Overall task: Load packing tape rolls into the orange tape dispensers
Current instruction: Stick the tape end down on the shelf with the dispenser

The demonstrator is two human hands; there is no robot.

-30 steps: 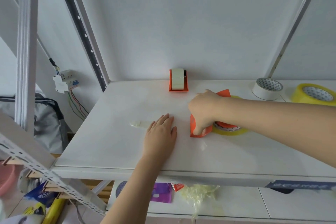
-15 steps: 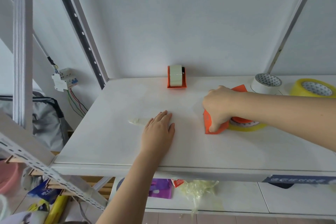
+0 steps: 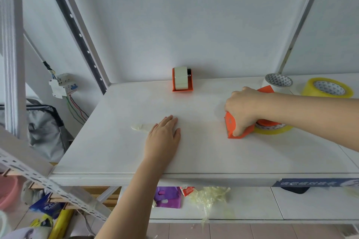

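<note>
— Change since the earlier frame? Right hand, clamped on an orange dispenser holding a yellow tape roll, sits farther right on the shelf; left hand stays flat, fingers spread.

— Counts? Two dispensers, one loaded at the wall; two loose rolls, white and yellow.

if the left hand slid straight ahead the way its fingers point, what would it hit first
Probably the orange dispenser at the back wall. The left hand lies flat, fingers aimed slightly right, and the shelf between looks bare; depth is uncertain.
</note>
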